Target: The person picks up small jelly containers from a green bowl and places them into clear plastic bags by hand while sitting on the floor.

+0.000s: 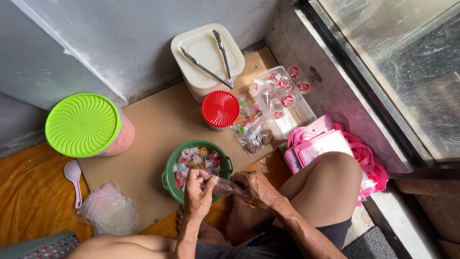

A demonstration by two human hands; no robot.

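Note:
My left hand [198, 191] and my right hand [254, 188] meet over the near rim of a green bowl [167, 177] and together hold a small clear plastic bag [222, 186] with some pink pieces in it. The bowl is filled with several small jelly cups in clear wrappers [197, 158]. My left fingers pinch at the bag's mouth. My right hand grips its other end. I sit on the floor with my bare knee [330, 177] raised at the right.
A jar with a lime green lid [84, 125] stands at the left, a red-lidded jar [220, 109] and a cream box with metal tongs [207, 57] behind the bowl. Filled clear bags [268, 110], pink bags [326, 144], empty clear bags [109, 207] and a pink spoon [73, 175] lie around.

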